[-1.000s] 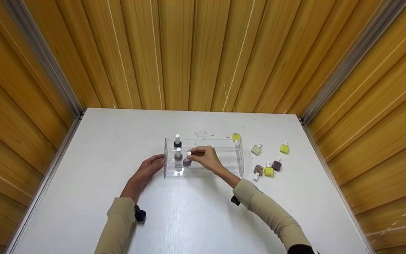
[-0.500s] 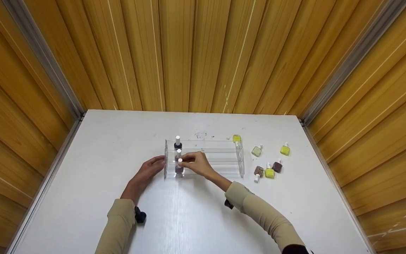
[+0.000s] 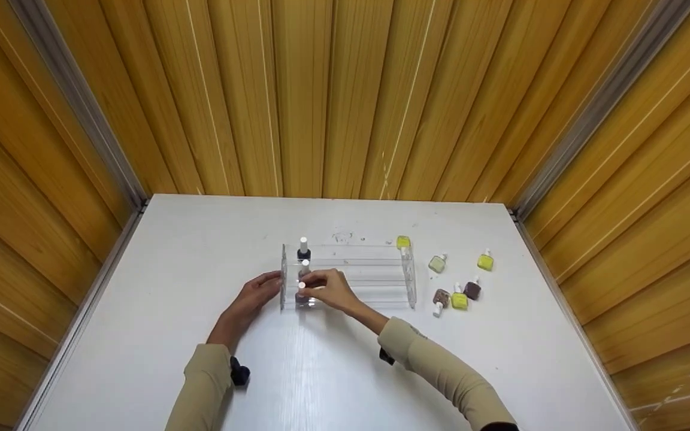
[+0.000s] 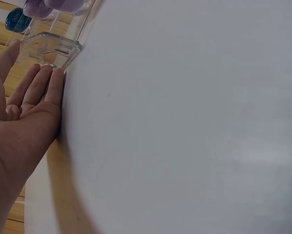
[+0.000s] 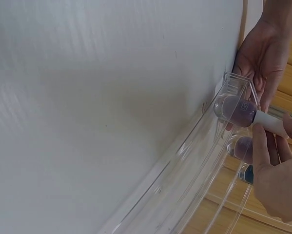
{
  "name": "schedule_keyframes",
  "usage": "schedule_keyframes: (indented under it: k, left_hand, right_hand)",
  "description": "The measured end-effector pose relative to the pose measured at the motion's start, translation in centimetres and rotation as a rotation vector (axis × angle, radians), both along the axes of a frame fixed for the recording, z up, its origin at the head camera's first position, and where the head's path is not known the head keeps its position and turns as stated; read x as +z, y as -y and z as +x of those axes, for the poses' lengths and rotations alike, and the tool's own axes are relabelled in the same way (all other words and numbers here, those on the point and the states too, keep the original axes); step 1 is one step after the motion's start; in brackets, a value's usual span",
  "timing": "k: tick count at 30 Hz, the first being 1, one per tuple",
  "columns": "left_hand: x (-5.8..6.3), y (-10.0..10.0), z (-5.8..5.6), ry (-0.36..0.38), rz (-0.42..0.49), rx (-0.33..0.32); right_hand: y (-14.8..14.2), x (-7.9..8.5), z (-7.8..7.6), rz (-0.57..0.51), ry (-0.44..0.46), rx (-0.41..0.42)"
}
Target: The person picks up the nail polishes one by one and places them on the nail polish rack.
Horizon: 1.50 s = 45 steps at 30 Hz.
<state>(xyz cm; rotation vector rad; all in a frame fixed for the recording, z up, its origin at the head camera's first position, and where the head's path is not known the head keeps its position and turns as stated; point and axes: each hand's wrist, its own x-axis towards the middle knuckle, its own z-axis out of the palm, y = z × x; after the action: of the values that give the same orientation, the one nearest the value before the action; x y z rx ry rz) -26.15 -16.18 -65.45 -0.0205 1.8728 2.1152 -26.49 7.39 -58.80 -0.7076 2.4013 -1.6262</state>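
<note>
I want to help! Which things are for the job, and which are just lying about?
Probably the job:
clear rack
purple bottle, cap pinched by right hand
second purple bottle behind it
dark blue bottle behind both

Just lying about, maybe waiting:
five loose bottles
yellow bottle near the rack's back corner

Glossy clr plstc rack (image 3: 378, 281), smooth tbl (image 3: 321, 383)

Nine bottles (image 3: 302, 297) (plus one rack (image 3: 409, 286))

Purple bottle (image 5: 235, 111), front step of the clear rack (image 3: 360, 294): small pale lettering in a frame, too tiny to read.
Teal bottle (image 4: 17, 20), back step of the clear rack: pale boxed mark, letters blurred.
Legible words or numbers: none.
</note>
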Motion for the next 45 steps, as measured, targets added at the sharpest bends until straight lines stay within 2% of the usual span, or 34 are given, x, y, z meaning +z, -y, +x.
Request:
schedule_keyframes:
  k: [4,7,11,13,18,20,31,36,42,45]
  left_hand:
    - [-0.1,-0.1,-0.1,0.000,0.007,0.006]
    - [-0.1,-0.1,-0.2,0.011,-0.016,0.027]
    - [0.0,-0.1,-0.3,0.028,-0.022,0.033]
    - [0.0,-0.1,-0.2,0.027,-0.024,0.026]
    - [-0.1,0.2,-0.1,0.022,-0.025,0.027]
    - [-0.1,0.3,-0.1,0.023,-0.030,0.026]
    - [-0.1,0.1,-0.2,0.054,-0.041,0.006]
    - [-0.1,0.1,-0.1,0.053,-0.040,0.027]
    - [0.0,-0.2,0.0,0.039,-0.021,0.030]
    - [-0.1,0.0,0.0,0.036,-0.023,0.025]
  right_hand:
    - [-0.4,0.1,0.1,-0.030,0.012,0.022]
    - [-0.9,0.5,0.1,-0.048,-0.013,0.037]
    - [-2.5,1.4,0.3,-0.069,-0.023,0.010]
    - [-3.9,2.1,0.5,-0.073,-0.002,-0.020]
    - [-8.3,5.3,1.2,-0.088,0.017,-0.107]
    - [-10.4,6.1,1.1,-0.092,0.009,-0.164]
    - [-25.0,5.0,-3.4,-0.108,0.045,-0.563]
    - [-31.3,4.9,-5.0,-0.075,0.093,-0.753]
    - [-36.7,4.7,-5.7,-0.004,0.186,-0.906]
    - [-38.1,3.5,-6.3,0.038,0.235,-0.946]
